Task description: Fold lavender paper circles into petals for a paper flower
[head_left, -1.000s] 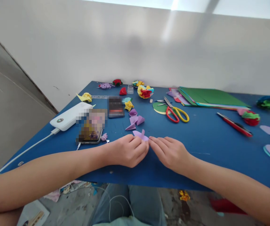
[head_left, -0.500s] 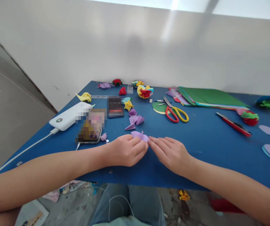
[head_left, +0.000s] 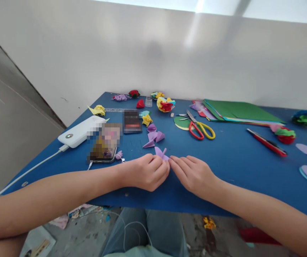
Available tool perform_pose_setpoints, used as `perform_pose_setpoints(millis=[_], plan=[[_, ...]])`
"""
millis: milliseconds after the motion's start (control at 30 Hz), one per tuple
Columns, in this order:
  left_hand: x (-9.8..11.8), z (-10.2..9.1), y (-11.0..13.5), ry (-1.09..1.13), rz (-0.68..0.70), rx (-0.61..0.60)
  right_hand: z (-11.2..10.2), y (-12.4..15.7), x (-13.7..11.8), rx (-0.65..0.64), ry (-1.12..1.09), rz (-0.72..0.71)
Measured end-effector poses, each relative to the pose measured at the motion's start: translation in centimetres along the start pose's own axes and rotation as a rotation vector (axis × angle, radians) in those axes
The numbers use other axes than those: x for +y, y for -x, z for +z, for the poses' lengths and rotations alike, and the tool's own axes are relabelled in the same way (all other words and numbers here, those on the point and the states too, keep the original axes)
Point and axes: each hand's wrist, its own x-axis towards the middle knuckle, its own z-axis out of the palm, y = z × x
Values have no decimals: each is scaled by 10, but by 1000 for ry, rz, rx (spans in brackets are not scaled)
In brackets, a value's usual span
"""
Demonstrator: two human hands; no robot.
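Close to the near edge of the blue table (head_left: 223, 178), my left hand (head_left: 152, 172) and my right hand (head_left: 192, 173) meet at the fingertips. Between them is a small piece of purple paper (head_left: 161, 152), partly folded, with one narrow strip standing up. My left fingers are curled and closed on it. The right fingertips pinch its right side; the fingers hide its lower part. Just beyond lie several folded purple paper pieces (head_left: 152, 136) in a small cluster.
Scissors (head_left: 200, 128) lie on a green paper circle behind my right hand. A red cutter knife (head_left: 267, 142) and stacked green paper (head_left: 241, 110) are to the right. A phone (head_left: 106, 142), a white power bank (head_left: 81, 131) and paper flowers (head_left: 166, 104) stand left and behind.
The purple paper between my fingers has turned and folded narrower, with its strip now leaning to the right. My left hand has rolled slightly; the right hand has hardly moved.
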Motion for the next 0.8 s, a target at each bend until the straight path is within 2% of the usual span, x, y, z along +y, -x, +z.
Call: perform_pose_setpoints(millis=[167, 367, 500, 667, 800], plan=[[0, 2, 1, 113, -83, 14, -2, -2, 0, -4, -34, 24], [-3, 6, 4, 274, -195, 40, -6, 0, 1, 61, -86, 88], [-1, 11, 6, 370, -265, 72, -7, 4, 0, 55, -84, 80], [0, 13, 6, 451, -282, 70, -9, 3, -1, 37, -60, 65], [-1, 11, 5, 395, -261, 57, -8, 2, -1, 48, -60, 94]])
